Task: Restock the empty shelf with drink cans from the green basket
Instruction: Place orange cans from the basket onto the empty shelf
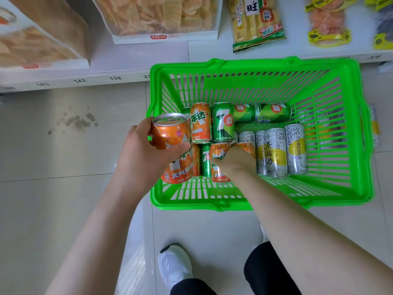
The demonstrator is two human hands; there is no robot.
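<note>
A green basket [353, 133] stands on the floor below a shelf. Several cans lie in it: orange, green and tall silver-and-yellow ones [276, 152]. My left hand [142, 158] grips an orange can [169, 133] lifted above the basket's left rim, top end up. My right hand [236, 162] reaches into the basket, its fingers curled round another orange can [219, 154] that lies among the others. A green can [223, 122] and one more orange can [201, 123] lie just behind the hands.
The low white shelf [136, 60] beyond the basket carries snack bags [161, 18] and a yellow-green pack [257, 24]. Grey tiled floor with a stain [76, 121] spreads to the left. My white shoe [174, 267] is right below the basket.
</note>
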